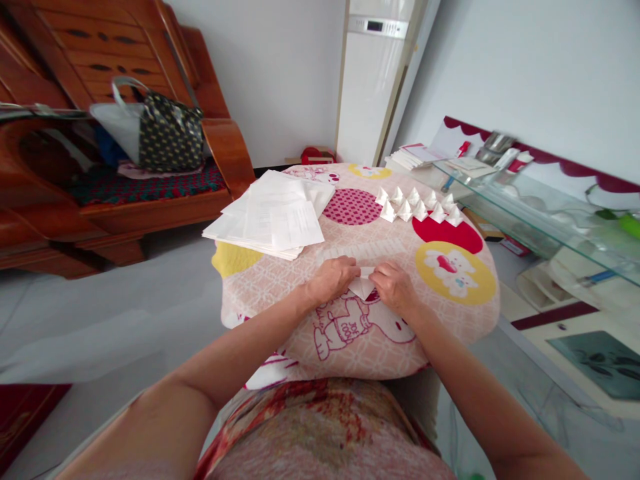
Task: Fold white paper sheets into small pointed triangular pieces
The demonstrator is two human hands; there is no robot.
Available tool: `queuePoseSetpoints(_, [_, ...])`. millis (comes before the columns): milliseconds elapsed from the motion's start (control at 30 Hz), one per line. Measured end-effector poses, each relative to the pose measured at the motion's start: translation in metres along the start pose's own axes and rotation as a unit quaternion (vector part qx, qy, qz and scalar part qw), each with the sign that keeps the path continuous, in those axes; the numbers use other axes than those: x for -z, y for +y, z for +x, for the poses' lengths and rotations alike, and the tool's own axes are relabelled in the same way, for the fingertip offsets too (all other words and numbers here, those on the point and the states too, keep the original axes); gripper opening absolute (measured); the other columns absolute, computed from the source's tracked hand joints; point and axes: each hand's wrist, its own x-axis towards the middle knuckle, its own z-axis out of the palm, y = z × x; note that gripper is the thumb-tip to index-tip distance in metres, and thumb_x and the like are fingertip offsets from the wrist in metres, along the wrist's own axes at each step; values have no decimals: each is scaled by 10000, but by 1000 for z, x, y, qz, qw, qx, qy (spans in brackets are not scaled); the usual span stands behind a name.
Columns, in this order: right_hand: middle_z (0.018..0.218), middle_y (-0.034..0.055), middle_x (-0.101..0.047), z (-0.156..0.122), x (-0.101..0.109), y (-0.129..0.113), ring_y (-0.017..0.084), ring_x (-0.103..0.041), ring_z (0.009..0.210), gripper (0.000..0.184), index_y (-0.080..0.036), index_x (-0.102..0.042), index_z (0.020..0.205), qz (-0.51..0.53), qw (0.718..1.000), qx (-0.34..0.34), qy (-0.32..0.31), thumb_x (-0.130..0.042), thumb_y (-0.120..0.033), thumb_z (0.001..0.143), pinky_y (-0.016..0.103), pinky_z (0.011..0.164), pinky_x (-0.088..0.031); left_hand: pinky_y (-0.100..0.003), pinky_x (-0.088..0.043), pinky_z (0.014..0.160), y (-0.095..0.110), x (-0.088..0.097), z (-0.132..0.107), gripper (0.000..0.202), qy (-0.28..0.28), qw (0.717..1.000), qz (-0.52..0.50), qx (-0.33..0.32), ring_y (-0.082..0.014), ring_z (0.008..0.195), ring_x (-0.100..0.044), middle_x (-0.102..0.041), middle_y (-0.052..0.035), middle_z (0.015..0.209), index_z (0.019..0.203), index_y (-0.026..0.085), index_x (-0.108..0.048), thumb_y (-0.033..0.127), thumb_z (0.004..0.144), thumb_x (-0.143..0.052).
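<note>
Center of frame: left hand (336,277) & right hand (395,285) both pinch a small white folded paper (364,285) between them, fingers curled onto it, pressed down on the patterned cloth (280,287) covering the table. Paper sits near the table's lower edge, just above a cartoon print. Upper left of cloth: stack of white sheets (273,215), well apart from hands. Upper right of cloth: cluster of folded paper pieces (419,205) in rows. Far left: wooden bench (165,200) w/ dotted bag (167,133). Right side: glass shelf (540,207).
</note>
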Motion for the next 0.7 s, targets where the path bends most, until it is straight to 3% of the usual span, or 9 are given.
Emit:
queuePoseSetpoints(100, [830,105,-651,-3,0,-2,249,-547,876,324,-176,-758,802,-1,1000,6,-16,-491,-82,959,361,801,-452,-311,-484,776,6,0,-8,259,-9,999,36,-13,-218,888,-627,-664,-82,884,904,149,-734,137,996,-493])
queuePoseSetpoints(367, [837,120,-663,-5,2,-7,247,-545,849,324,-155,-758,791,-58,998,19,-24,-495,-57,954,358,782,-448,-280,-480,734,19,5,-25,253,-48,995,81,17,-222,981,-628,-677,-91,1008,1098,150,-714,172,1032,-471])
queuePoseSetpoints(567, [825,116,-651,-8,4,-9,247,-536,835,322,-167,-747,762,-50,998,10,-31,-509,-31,930,358,756,-431,-305,-504,767,23,6,-31,251,-32,997,68,32,-241,1001,-616,-661,-112,1015,1100,146,-696,143,1030,-454])
queuePoseSetpoints(700, [810,108,-643,-9,3,-8,248,-533,831,318,-170,-734,760,-51,998,12,-26,-508,-33,937,355,757,-426,-320,-515,788,28,5,-34,305,-26,996,81,25,-253,1031,-615,-659,-108,1055,1247,175,-650,128,1019,-454])
